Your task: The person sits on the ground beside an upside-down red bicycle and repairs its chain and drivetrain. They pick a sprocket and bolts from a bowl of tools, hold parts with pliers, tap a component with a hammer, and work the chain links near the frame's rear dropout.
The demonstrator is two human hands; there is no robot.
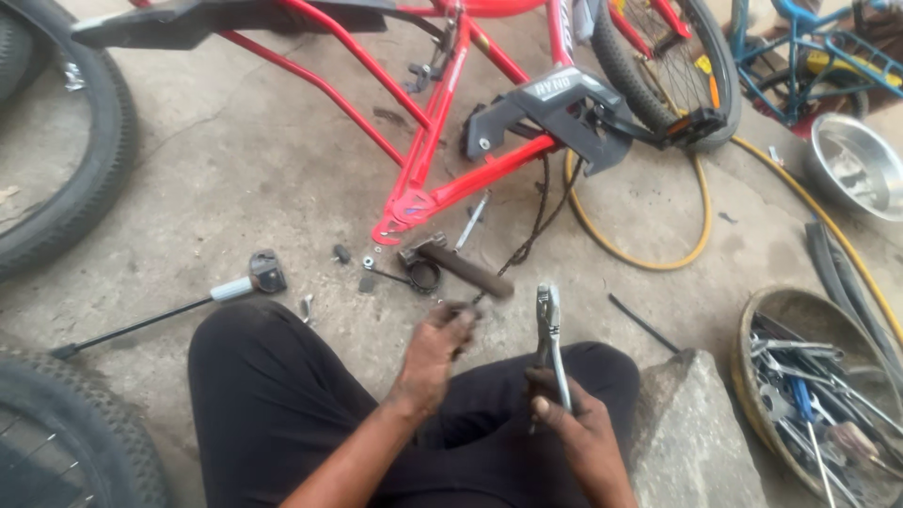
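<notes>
Through the head camera I see my own legs clad in plain black trousers (282, 395), the cloth matte, loosely creased at the knees, with no stripe, print or pocket that I can make out. Both forearms are bare; no sleeve reaches into view. My left hand (435, 353) and right hand (569, 414) carry no glove, ring or watch, and look smudged with dark grime.

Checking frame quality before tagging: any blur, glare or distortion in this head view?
Head view: even, soft daylight, no hard shadows; the left hand is motion-blurred, while the right hand holding the metal pliers is sharper; mild glare on the shiny steel bowl; wide-lens bending of the black tyres at the edges.
</notes>
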